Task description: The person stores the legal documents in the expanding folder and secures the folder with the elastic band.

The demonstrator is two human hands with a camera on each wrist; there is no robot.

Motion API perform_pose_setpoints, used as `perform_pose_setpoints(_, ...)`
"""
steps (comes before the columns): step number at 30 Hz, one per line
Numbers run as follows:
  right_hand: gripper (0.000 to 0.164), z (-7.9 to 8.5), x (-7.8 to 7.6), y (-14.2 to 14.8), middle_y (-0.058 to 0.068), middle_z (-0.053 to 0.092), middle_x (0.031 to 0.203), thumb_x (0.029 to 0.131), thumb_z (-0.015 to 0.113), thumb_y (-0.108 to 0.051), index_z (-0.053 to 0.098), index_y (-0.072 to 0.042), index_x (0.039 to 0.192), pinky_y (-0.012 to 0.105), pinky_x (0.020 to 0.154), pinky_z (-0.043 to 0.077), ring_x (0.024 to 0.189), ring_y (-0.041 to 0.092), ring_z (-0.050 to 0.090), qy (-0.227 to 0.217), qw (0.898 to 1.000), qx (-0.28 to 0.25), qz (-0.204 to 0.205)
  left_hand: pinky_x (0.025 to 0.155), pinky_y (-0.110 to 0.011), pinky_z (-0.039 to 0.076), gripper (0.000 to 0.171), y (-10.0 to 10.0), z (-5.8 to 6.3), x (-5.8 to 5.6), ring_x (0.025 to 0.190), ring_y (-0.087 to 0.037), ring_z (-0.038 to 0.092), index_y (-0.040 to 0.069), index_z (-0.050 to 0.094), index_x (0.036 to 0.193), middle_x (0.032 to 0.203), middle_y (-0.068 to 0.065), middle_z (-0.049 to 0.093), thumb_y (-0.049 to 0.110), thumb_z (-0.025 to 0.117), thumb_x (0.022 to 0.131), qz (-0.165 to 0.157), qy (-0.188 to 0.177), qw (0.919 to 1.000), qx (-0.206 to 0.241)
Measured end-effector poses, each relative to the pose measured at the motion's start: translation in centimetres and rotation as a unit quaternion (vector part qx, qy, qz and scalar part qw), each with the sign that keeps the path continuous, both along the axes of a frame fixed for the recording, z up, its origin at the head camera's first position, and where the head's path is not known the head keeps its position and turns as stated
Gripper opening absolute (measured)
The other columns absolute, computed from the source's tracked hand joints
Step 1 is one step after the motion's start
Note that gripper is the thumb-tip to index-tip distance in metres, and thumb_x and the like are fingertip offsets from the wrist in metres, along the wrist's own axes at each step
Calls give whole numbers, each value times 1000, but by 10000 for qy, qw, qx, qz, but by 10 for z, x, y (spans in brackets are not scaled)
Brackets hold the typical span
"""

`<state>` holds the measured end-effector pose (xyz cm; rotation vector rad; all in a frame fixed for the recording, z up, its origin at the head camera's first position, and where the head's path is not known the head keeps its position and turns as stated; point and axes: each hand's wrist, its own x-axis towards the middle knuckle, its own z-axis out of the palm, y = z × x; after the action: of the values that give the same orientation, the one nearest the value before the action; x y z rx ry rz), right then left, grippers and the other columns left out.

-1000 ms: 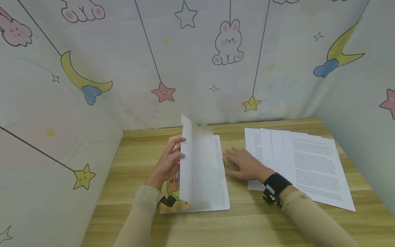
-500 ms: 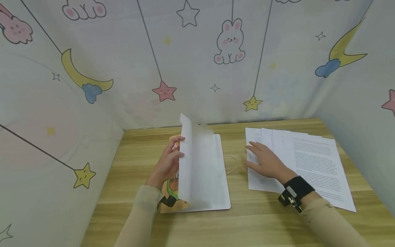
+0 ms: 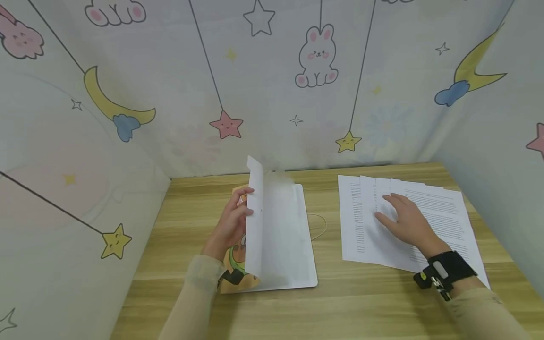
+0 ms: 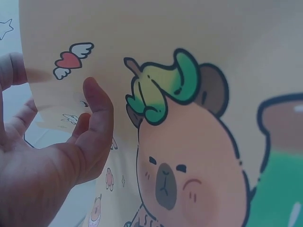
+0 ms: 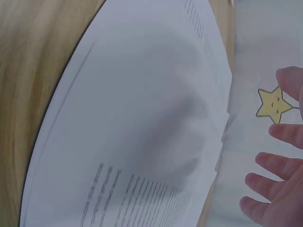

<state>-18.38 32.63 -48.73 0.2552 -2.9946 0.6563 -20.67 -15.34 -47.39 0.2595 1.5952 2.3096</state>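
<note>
A folder (image 3: 289, 236) with a white inside lies on the table, left of centre in the head view. Its orange cover (image 4: 189, 151), printed with a cartoon capybara, stands raised along the left side. My left hand (image 3: 231, 224) holds this cover by its edge, with two fingertips showing against the white side. In the left wrist view the thumb lies across the printed face. Over the fanned sheets of printed paper (image 3: 354, 226) on the right hovers my right hand (image 3: 405, 219), its fingers spread and loosely bent, holding nothing. The right wrist view shows the fingertips (image 5: 272, 163) apart from the sheets.
A thin elastic loop (image 3: 325, 226) sticks out from the folder's right edge onto the wooden table (image 3: 331, 307). Behind the table and at both sides hangs a pale cloth (image 3: 272, 94) printed with rabbits, stars and moons.
My right hand has moved from the folder's right edge to the right, over the printed sheets, uncovering the elastic loop. My left hand keeps the cover raised in the same place.
</note>
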Motion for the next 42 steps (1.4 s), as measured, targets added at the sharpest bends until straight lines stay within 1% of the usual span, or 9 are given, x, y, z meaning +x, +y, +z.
perform_pose_setpoints(5, 67, -4, 10, 34, 43, 42, 145, 102, 64, -36, 48, 14, 144, 74, 107, 32, 134, 61, 38, 172, 9989, 70, -430, 85, -38, 56, 49, 0, -2, -1, 118, -30, 54, 25, 44, 136, 137, -15, 46, -5, 38, 98, -66, 62, 9999, 44)
perform_pose_setpoints(11, 72, -9, 27, 79, 49, 41, 138, 104, 58, -39, 43, 20, 141, 76, 102, 33, 127, 66, 38, -17, 9935, 287, -1097, 83, -37, 57, 49, -1, -1, 0, 117, -30, 55, 26, 45, 135, 136, -14, 46, -6, 38, 97, -21, 64, 9999, 100)
perform_pose_setpoints(16, 87, -14, 39, 109, 55, 36, 135, 103, 55, -46, 33, 29, 142, 77, 101, 35, 124, 69, 36, -559, 9843, 431, -1619, 83, -38, 57, 49, -2, -1, 0, 120, -34, 54, 27, 44, 135, 137, -14, 46, -4, 40, 97, -9, 114, 9999, 51)
perform_pose_setpoints(20, 103, -19, 44, 126, 56, 31, 135, 101, 53, -57, 25, 33, 143, 76, 102, 36, 125, 70, 33, -1264, 9683, 589, -2074, 82, -39, 56, 49, -2, -2, -1, 115, -30, 56, 25, 45, 135, 135, -14, 46, -4, 41, 96, -29, 146, 9999, 28)
perform_pose_setpoints(22, 107, -21, 45, 133, 57, 34, 130, 100, 51, -62, 28, 35, 139, 74, 99, 39, 121, 69, 37, -1545, 9607, 780, -2168, 81, -38, 56, 48, -1, -2, 0, 112, -27, 56, 25, 45, 135, 134, -14, 47, -4, 42, 96, -15, 150, 9999, 12)
perform_pose_setpoints(26, 107, -17, 46, 137, 54, 45, 118, 99, 49, -67, 40, 35, 128, 66, 89, 46, 109, 65, 50, -1968, 9465, 1196, -2259, 82, -37, 55, 49, 0, -2, 0, 113, -26, 55, 26, 46, 133, 133, -13, 47, -4, 43, 95, 30, 132, 9999, -7)
perform_pose_setpoints(28, 102, -14, 47, 136, 48, 53, 108, 98, 51, -66, 45, 33, 122, 58, 81, 49, 97, 57, 57, -2106, 9386, 1389, -2354, 81, -38, 56, 49, 1, -1, 0, 113, -27, 56, 26, 47, 133, 131, -13, 48, -4, 43, 95, 46, 128, 9999, -11)
perform_pose_setpoints(32, 92, -11, 47, 133, 38, 59, 95, 97, 55, -59, 48, 30, 117, 47, 71, 48, 84, 43, 60, -2325, 9265, 1560, -2516, 77, -38, 57, 48, 2, 2, -1, 107, -26, 59, 24, 46, 135, 126, -14, 50, -4, 45, 96, 37, 124, 9999, -103)
perform_pose_setpoints(42, 84, -8, 50, 127, 31, 59, 86, 97, 55, -56, 52, 28, 101, 44, 72, 49, 78, 36, 58, -2596, 9145, 1801, -2528, 76, -43, 56, 49, 6, 5, -3, 108, -31, 57, 18, 43, 140, 127, -17, 49, -2, 47, 96, -11, 66, 9984, -557)
